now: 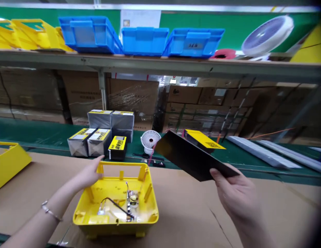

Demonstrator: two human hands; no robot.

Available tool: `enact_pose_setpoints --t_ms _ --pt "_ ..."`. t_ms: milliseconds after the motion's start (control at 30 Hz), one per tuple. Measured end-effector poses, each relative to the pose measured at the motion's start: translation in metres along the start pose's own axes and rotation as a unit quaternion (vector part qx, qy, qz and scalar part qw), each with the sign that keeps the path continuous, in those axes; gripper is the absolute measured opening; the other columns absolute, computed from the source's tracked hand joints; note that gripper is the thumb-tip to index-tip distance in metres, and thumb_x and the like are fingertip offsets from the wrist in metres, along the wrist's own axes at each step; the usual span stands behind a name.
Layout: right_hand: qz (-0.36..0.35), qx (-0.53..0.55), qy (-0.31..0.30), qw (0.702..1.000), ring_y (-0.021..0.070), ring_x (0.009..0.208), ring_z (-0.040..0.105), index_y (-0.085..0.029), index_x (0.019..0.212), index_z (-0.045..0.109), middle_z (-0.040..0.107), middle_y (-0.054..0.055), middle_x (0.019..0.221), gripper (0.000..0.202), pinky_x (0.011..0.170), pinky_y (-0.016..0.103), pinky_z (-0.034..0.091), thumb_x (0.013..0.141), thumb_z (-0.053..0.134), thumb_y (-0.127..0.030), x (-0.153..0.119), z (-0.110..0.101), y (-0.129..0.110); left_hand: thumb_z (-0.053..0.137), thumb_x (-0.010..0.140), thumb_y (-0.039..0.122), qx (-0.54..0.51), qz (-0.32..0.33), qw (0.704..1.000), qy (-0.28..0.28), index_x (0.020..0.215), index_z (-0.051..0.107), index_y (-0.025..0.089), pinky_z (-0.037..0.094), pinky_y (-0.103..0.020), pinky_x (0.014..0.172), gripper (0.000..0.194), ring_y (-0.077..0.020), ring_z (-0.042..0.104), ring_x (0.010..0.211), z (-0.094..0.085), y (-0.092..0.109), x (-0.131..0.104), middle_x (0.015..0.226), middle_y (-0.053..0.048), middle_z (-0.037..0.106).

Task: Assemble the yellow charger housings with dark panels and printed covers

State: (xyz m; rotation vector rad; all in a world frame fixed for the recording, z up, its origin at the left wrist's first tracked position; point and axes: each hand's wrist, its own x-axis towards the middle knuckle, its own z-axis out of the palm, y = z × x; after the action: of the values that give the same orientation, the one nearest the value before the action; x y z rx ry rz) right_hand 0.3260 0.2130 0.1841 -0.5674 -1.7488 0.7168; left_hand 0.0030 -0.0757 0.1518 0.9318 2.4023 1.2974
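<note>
My left hand point(91, 174) grips the back left edge of a yellow plastic housing point(84, 224), its fingers partly hidden behind the wall. The housing stands open side up on the brown cardboard. Inside it sit a circuit board point(133, 199) and a black cable point(116, 205). My right hand point(234, 189) pinches a flat black panel point(188, 155) by its right end, thumb on the near face. The panel is tilted in the air, right of the housing and apart from it.
Behind the housing stand a black box with a yellow label point(117, 148), several grey wrapped boxes point(99, 141) and a small white fan point(150, 139). Another yellow housing point(10, 165) lies at left. Blue bins point(144, 41) line the shelf point(150, 63) above. Metal strips point(263, 151) lie at right.
</note>
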Motion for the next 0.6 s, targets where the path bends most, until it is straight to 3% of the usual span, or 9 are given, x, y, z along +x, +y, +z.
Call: enact_pose_setpoints --t_ms 100,233,333,433,600 --pt "0.046 0.038 -0.136 0.989 0.0209 0.076 0.062 -0.018 0.089 0.063 0.067 0.006 0.081 0.028 0.067 0.031 0.053 0.073 0.065 -0.041 0.005 0.019 -0.018 0.044 0.063 0.015 -0.092 0.008 0.994 -0.059 0.126 0.045 0.021 0.044 -0.04 0.091 0.064 -0.0247 0.054 0.108 0.021 -0.007 0.007 0.127 -0.009 0.052" --pt "0.081 0.059 -0.293 0.951 0.0216 0.083 0.062 -0.016 0.1 0.06 0.067 0.007 0.09 0.034 0.075 0.035 0.051 0.078 0.059 -0.042 0.001 0.053 -0.032 0.048 0.072 0.021 -0.17 0.081 0.98 -0.071 0.122 0.048 0.021 0.041 -0.032 0.094 0.05 -0.0206 0.051 0.113 0.054 0.004 0.002 0.126 -0.007 0.052" --pt "0.065 0.027 -0.331 0.941 0.0204 0.086 0.061 -0.018 0.097 0.061 0.067 0.005 0.091 0.029 0.078 0.033 0.049 0.08 0.055 -0.04 -0.002 0.078 -0.036 0.053 0.077 0.033 -0.191 0.12 0.973 -0.04 0.115 0.052 0.017 0.04 -0.032 0.094 0.041 -0.0211 0.052 0.108 0.075 0.013 0.003 0.117 -0.009 0.057" --pt "0.032 0.01 -0.332 0.943 0.0185 0.084 0.06 -0.018 0.093 0.062 0.067 0.003 0.089 0.024 0.078 0.031 0.047 0.079 0.056 -0.036 0.0 0.096 -0.038 0.05 0.08 0.037 -0.194 0.133 0.972 0.015 0.1 0.055 0.015 0.041 -0.032 0.085 0.03 -0.0198 0.055 0.089 0.091 0.018 0.01 0.093 -0.007 0.06" --pt "0.02 -0.023 -0.374 0.927 0.0168 0.087 0.059 -0.02 0.105 0.058 0.065 0.004 0.097 0.027 0.078 0.028 0.045 0.081 0.052 -0.028 0.015 0.098 -0.04 0.046 0.082 0.029 -0.199 0.169 0.963 0.067 0.092 0.054 0.018 0.04 -0.027 0.08 0.016 -0.0156 0.052 0.081 0.095 0.026 0.014 0.084 -0.001 0.057"
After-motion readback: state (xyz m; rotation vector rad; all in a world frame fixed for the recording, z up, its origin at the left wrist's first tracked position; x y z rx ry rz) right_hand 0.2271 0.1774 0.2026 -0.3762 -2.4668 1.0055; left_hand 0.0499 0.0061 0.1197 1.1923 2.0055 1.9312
